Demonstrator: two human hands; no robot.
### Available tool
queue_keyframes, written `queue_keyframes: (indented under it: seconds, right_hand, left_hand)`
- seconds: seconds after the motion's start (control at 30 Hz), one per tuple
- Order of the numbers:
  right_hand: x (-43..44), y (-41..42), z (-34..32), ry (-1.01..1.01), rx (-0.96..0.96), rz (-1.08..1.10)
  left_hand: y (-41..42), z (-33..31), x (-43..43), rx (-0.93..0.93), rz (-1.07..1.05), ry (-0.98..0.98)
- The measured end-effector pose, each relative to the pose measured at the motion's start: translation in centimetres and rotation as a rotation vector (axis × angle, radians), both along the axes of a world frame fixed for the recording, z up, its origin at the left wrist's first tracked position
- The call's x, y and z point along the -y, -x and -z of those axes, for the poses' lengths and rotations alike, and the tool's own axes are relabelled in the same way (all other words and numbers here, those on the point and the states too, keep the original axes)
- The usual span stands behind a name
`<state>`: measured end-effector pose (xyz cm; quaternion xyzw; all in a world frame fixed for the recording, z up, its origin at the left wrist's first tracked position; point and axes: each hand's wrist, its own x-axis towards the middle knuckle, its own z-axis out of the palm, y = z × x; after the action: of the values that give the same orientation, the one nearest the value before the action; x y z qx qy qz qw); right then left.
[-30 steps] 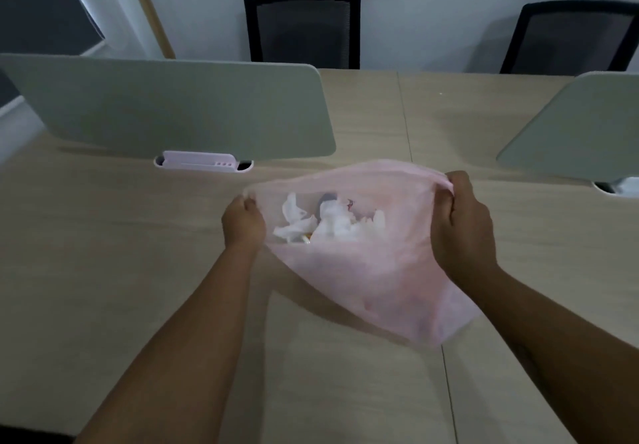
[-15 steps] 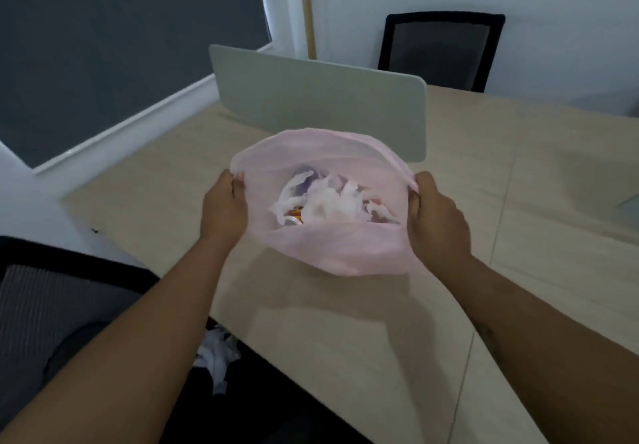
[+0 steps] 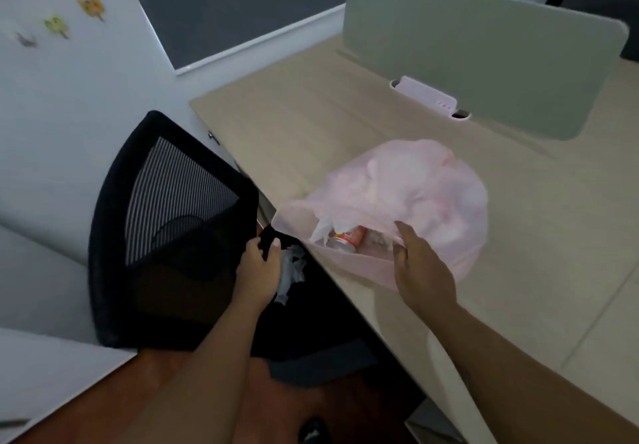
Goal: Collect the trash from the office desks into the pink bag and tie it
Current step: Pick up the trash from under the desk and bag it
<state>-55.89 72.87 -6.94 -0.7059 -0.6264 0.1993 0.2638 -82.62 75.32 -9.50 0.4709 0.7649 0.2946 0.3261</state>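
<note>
Our left hand (image 3: 260,265) grips the black chair arm (image 3: 267,240), nearest the crumpled tissue (image 3: 292,271) just beside it. Our right hand (image 3: 420,271), fingers loose, touches the pink bag (image 3: 432,194) on the surface (image 3: 345,125).

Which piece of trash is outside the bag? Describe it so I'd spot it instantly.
Start at the black mesh chair beside the desk's left corner. On its dark seat, just right of the left hand, lies a crumpled white tissue. Unlike the tissues and red can inside the pink bag, it sits below the desk edge, outside the bag.
</note>
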Motion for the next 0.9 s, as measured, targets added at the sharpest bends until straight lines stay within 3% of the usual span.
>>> queue_keyframes:
  seconds: [0.2, 0.4, 0.57, 0.8, 0.9]
  right_hand:
    - [-1.1, 5.0, 4.6, -0.043, 0.295, -0.323]
    - [-5.0, 8.9, 8.7, -0.064, 0.658, -0.355]
    - [-10.0, 10.2, 9.8, -0.081, 0.642, -0.178]
    - [-14.9, 9.9, 10.8, -0.143, 0.630, -0.081]
    - [-15.0, 9.9, 11.2, -0.164, 0.627, -0.060]
  left_hand:
    - [0.5, 6.5, 1.7, -0.090, 0.077, 0.135]
    - [-0.1, 11.6, -1.1, -0.130, 0.093, 0.222]
    - [-0.1, 15.7, -4.3, -0.111, 0.089, 0.272]
    - [0.9, 22.5, -10.0, -0.428, 0.179, 0.492]
    - [1.9, 24.9, -10.8, -0.484, 0.175, 0.517]
